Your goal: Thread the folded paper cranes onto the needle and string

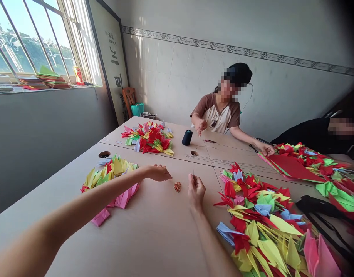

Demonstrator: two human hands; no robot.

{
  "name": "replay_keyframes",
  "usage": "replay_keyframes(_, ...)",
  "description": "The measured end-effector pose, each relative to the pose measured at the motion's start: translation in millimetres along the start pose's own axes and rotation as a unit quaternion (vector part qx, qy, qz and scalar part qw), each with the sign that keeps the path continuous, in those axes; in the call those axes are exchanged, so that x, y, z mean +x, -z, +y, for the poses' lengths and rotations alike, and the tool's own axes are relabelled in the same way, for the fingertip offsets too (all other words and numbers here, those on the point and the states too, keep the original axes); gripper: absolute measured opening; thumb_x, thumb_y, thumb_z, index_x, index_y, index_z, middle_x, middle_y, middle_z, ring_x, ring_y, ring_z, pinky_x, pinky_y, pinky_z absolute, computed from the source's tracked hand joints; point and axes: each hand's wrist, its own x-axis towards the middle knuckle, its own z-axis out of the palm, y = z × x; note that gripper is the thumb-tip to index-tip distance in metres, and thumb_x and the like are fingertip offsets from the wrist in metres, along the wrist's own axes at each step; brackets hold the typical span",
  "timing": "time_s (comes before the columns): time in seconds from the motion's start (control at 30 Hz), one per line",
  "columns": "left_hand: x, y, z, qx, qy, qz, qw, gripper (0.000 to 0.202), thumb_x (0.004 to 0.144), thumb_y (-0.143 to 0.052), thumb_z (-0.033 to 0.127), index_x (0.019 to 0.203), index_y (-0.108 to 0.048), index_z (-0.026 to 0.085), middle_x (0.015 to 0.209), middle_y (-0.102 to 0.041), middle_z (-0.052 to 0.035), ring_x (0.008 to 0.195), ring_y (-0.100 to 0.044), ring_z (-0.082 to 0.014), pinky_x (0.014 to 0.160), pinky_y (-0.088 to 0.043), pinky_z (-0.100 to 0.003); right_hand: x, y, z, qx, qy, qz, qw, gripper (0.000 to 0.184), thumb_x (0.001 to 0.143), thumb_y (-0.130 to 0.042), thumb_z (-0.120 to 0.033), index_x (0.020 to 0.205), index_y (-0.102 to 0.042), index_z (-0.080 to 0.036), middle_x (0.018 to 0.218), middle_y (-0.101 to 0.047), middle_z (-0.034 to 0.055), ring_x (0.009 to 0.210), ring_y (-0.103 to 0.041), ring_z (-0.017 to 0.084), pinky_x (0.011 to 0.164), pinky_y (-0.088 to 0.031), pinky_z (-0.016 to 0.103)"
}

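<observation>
My right hand (196,189) pinches a thin needle (193,173) between thumb and fingers, its tip pointing up. Just left of it, a small heap of orange-red beads (177,187) lies on the table. My left hand (158,173) hangs palm down beside the beads, fingertips drawn together near them; whatever they hold is too small to make out. Under my left forearm are folded paper cranes (116,169) in yellow, green, red and pink. A larger heap of paper cranes (260,215) spreads to the right of my right hand.
A dark thread cone (187,137) stands near the far side, beside another crane pile (150,138). Across the table a person (220,107) touches red paper sheets (292,165). Another person (306,127) leans at far right. A black strap (324,211) lies near the right-hand cranes.
</observation>
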Motion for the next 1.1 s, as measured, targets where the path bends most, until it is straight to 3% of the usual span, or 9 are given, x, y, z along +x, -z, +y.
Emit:
replay_keyframes(0.1, -7.5, 6.6, 7.0, -0.061, -0.039, 0.014, 0.997, 0.033, 0.083, -0.044, 0.022, 0.106, -0.066, 0.030, 0.104, -0.067, -0.0028, 0.095, -0.056, -0.0176, 0.087, -0.037, -0.029, 0.5, -0.5, 2.5, 0.006, -0.004, -0.004, 1.000, 0.038, 0.080, -0.053, -0.051, 0.075, -0.058, -0.013, 0.060, -0.046, -0.0020, 0.054, -0.035, 0.010, 0.048, -0.029, 0.021)
replay_keyframes(0.17, -10.3, 9.6, 7.4, -0.097, -0.052, 0.041, 0.993, 0.026, 0.081, -0.049, 0.021, 0.098, -0.070, 0.023, 0.097, -0.069, -0.0026, 0.085, -0.059, -0.0152, 0.082, -0.038, -0.026, 0.7, -0.8, 3.7, 0.008, -0.005, -0.005, 1.000, 0.039, 0.080, -0.053, -0.050, 0.076, -0.058, -0.012, 0.061, -0.047, -0.0016, 0.055, -0.037, 0.010, 0.049, -0.030, 0.021)
replay_keyframes(0.27, -11.1, 13.5, 1.3, -0.114, -0.030, 0.096, 0.988, 0.016, 0.076, -0.060, 0.028, 0.076, -0.071, 0.017, 0.078, -0.070, -0.0017, 0.073, -0.059, -0.0144, 0.074, -0.038, -0.024, 0.8, -0.9, 4.0, 0.006, -0.004, -0.001, 1.000, 0.040, 0.079, -0.053, -0.051, 0.078, -0.060, -0.012, 0.061, -0.049, -0.0010, 0.056, -0.039, 0.011, 0.049, -0.032, 0.021)
replay_keyframes(0.37, -12.4, 21.9, -22.0, -0.088, 0.021, 0.120, 0.989, 0.033, 0.079, -0.054, 0.042, 0.066, -0.069, 0.016, 0.065, -0.067, -0.0035, 0.066, -0.058, -0.0157, 0.067, -0.038, -0.024, 0.9, -0.9, 3.2, 0.008, -0.005, 0.003, 1.000, 0.042, 0.079, -0.053, -0.052, 0.079, -0.061, -0.011, 0.061, -0.050, -0.0004, 0.056, -0.040, 0.011, 0.050, -0.033, 0.021)
replay_keyframes(0.5, -21.3, 36.1, -75.9, -0.025, 0.113, 0.072, 0.991, 0.028, 0.075, -0.055, 0.040, 0.082, -0.071, 0.018, 0.084, -0.069, -0.0064, 0.072, -0.059, -0.0177, 0.061, -0.039, -0.023, 1.0, -1.0, 2.6, 0.004, -0.002, 0.002, 1.000, 0.042, 0.079, -0.052, -0.053, 0.078, -0.060, -0.011, 0.059, -0.047, -0.0015, 0.054, -0.037, 0.010, 0.047, -0.030, 0.021)
replay_keyframes(0.63, -31.3, 35.9, -110.7, -0.011, 0.151, 0.021, 0.988, 0.031, 0.066, -0.063, 0.044, 0.076, -0.072, 0.016, 0.073, -0.069, -0.0075, 0.061, -0.057, -0.0164, 0.059, -0.040, -0.023, 0.3, -1.0, 2.3, 0.005, 0.002, -0.004, 1.000, 0.042, 0.079, -0.053, -0.053, 0.077, -0.060, -0.011, 0.059, -0.047, -0.0014, 0.054, -0.037, 0.010, 0.048, -0.029, 0.021)
replay_keyframes(0.9, -27.3, 24.2, -110.8, -0.007, 0.159, -0.023, 0.987, 0.042, 0.056, -0.069, 0.039, 0.093, -0.071, 0.019, 0.092, -0.070, -0.0099, 0.076, -0.061, -0.0222, 0.069, -0.044, -0.028, -0.5, -0.2, 3.7, 0.010, 0.000, -0.005, 1.000, 0.039, 0.081, -0.052, -0.050, 0.077, -0.058, -0.012, 0.062, -0.050, -0.0006, 0.057, -0.039, 0.010, 0.050, -0.030, 0.021)
replay_keyframes(1.0, -25.5, 27.0, -117.0, -0.022, 0.147, -0.044, 0.988, 0.044, 0.058, -0.066, 0.038, 0.096, -0.071, 0.017, 0.092, -0.070, -0.0109, 0.074, -0.061, -0.0218, 0.065, -0.045, -0.026, -0.3, -0.4, 3.5, 0.005, 0.003, 0.001, 1.000, 0.040, 0.080, -0.053, -0.051, 0.077, -0.059, -0.012, 0.062, -0.050, -0.0003, 0.056, -0.039, 0.010, 0.050, -0.030, 0.021)
replay_keyframes(1.1, -24.6, 25.7, -125.0, -0.029, 0.139, -0.049, 0.989, 0.050, 0.050, -0.071, 0.031, 0.098, -0.070, 0.018, 0.086, -0.071, -0.0080, 0.069, -0.061, -0.0206, 0.063, -0.045, -0.025, -0.1, -0.5, 2.5, -0.001, 0.006, 0.004, 1.000, 0.042, 0.080, -0.052, -0.052, 0.077, -0.059, -0.011, 0.061, -0.050, -0.0003, 0.056, -0.039, 0.011, 0.049, -0.030, 0.021)
